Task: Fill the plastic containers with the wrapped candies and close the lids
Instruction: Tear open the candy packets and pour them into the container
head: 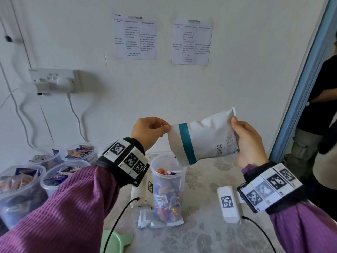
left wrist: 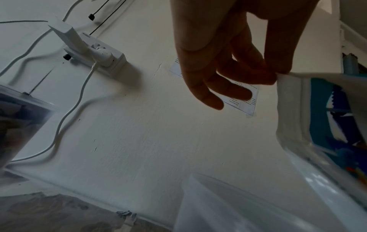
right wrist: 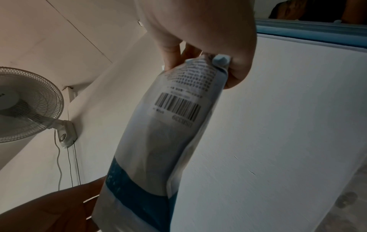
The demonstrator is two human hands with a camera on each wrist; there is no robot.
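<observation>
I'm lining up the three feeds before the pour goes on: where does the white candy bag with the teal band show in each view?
Head: white candy bag with the teal band, right of centre, mouth tilted over the tall clear plastic container.
Left wrist: right edge, left hand pinching its top corner.
Right wrist: centre, barcode facing the camera, right hand gripping its upper end.
Shared landmark: the teal band.

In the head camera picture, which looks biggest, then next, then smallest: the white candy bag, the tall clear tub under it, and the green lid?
1. White candy bag, held up nearer the camera, so it may look bigger than it is.
2. Tall clear tub; close to the bag in size, so this order is unsure.
3. Green lid, but the frame edge cuts it off.
</observation>
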